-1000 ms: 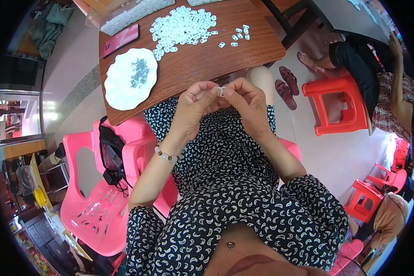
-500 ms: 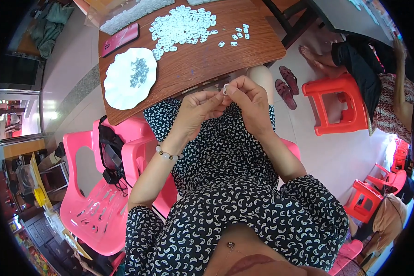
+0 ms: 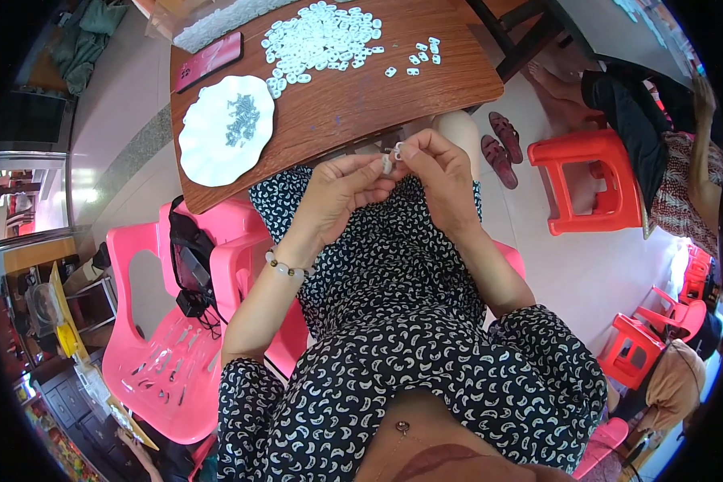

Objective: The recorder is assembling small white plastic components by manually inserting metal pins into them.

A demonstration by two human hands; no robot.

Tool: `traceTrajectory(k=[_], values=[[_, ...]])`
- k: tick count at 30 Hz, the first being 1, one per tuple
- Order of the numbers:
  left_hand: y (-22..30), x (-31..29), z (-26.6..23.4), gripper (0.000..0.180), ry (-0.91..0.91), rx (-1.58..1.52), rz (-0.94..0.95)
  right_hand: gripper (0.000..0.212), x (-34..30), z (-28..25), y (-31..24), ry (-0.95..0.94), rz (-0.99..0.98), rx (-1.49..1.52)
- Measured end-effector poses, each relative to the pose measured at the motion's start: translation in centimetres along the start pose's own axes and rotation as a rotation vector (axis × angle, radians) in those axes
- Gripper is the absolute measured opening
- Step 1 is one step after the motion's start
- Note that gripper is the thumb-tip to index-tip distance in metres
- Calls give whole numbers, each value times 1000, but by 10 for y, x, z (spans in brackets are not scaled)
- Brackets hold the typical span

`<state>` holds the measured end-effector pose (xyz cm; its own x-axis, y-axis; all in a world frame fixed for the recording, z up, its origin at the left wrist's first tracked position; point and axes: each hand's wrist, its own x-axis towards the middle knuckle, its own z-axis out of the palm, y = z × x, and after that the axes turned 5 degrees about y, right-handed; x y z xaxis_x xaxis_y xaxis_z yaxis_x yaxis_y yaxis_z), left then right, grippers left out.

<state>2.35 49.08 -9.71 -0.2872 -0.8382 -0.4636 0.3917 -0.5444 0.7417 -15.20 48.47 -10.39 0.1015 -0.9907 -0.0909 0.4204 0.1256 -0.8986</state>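
Note:
Just past the table's near edge, above my lap, both hands work close together. My left hand [image 3: 339, 195] is closed, with thumb and fingers pinching a small white plastic piece [image 3: 387, 165]. Between the thumb and forefinger of my right hand [image 3: 443, 183] is another small white two-holed piece [image 3: 399, 151]. A thin dark bit, perhaps a screw, shows beside it, too small to be sure. On the wooden table [image 3: 377, 100] lies a heap of white two-holed pieces [image 3: 320, 38]. A white wavy-rimmed plate [image 3: 205, 157] holds small silvery screw-like parts [image 3: 243, 120].
Several loose white pieces [image 3: 414, 59] lie right of the heap. A pink phone [image 3: 209, 63] rests near the plate. A pink chair [image 3: 169, 369] with a black bag [image 3: 191, 257] stands left. To the right are a red stool [image 3: 586, 177], sandals [image 3: 502, 153] and another person.
My fingertips have drawn slightly apart. A white piece now shows in each hand, where before they were bunched together around one spot.

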Motion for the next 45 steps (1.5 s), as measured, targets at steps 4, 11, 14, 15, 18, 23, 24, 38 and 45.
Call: traceTrajectory(k=[4, 11, 14, 15, 18, 23, 24, 38, 45], values=[[2, 1, -8, 26, 63, -59, 6, 10, 0, -3, -2, 12, 5, -82], [5, -4, -5, 25, 78, -14, 72, 9, 1, -2, 2, -6, -50, -118], [5, -4, -5, 25, 77, -15, 82, 10, 1, -1, 4, 11, -52, -138], [5, -3, -5, 24, 80, -12, 82, 10, 1, -2, 4, 14, -54, -150], [6, -4, -4, 25, 78, -9, 82, 11, 2, -3, 5, 23, -51, -188], [5, -5, -4, 25, 77, -1, 91, 11, 0, -2, 4, 30, -61, -196], [4, -5, -4, 25, 72, -1, 93, 11, 0, -2, 4, 31, -58, -199], [3, -12, 1, 27, 87, 72, 211, 11, -3, -2, -1, -70, -43, -244], [18, -21, 0, 25, 19, 95, 185, 35, -4, 0, -13, -224, -21, -161]])
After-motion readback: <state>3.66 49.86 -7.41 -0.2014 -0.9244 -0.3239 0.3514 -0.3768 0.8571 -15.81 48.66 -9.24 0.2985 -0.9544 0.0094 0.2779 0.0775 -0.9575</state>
